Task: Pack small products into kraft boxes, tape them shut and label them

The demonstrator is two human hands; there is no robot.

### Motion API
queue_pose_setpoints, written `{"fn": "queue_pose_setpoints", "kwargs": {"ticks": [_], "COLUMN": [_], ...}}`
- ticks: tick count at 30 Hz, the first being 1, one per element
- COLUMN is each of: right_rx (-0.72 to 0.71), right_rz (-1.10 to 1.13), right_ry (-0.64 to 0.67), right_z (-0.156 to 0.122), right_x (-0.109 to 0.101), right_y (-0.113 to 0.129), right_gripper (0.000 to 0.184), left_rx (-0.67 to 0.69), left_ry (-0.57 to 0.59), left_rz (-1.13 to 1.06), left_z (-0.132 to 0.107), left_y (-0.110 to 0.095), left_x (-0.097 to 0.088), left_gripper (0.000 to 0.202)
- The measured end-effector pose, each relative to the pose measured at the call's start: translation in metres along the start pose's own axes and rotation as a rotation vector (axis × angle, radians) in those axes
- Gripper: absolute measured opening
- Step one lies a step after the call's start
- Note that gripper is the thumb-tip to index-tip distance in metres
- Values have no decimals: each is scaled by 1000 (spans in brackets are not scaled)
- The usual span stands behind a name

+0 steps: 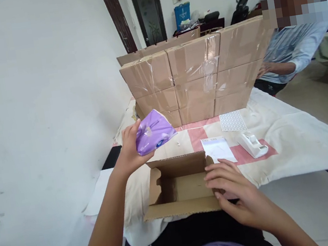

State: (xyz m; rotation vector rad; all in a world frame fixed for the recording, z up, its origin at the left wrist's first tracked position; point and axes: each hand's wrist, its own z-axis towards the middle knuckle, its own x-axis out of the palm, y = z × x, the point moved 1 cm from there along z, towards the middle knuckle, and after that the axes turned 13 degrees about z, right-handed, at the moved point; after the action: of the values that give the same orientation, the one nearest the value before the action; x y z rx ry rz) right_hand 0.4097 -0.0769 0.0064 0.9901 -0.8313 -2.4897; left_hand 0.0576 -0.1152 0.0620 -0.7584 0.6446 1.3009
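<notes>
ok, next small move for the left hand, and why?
I'd likely bring the left hand back over the open cardboard box: it grips the purple pack, which is still outside, up near the box's far side, while the box's flaps stand open and the right hand is at its right end.

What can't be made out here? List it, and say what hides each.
All in the head view:
Purple packet: far side turned away; left edge partly covered by the left hand.
Open box: right end partly behind the right hand.
White paper: print too small to read.
Stacked cartons: insides hidden by their closed sides.
</notes>
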Motion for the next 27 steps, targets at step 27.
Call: {"fn": "queue_pose_setpoints", "kwargs": {"ticks": [27], "right_rx": [74], "right_rz": [-127], "right_ry": [513], "right_z": [91], "right_x": [-2], "right_y": [3], "right_gripper": [104], "left_rx": [-408], "left_ry": [196], "left_rz": [-414], "left_z": [-99], "left_y": [-54], "left_x": [-13], "left_gripper": [87]}}
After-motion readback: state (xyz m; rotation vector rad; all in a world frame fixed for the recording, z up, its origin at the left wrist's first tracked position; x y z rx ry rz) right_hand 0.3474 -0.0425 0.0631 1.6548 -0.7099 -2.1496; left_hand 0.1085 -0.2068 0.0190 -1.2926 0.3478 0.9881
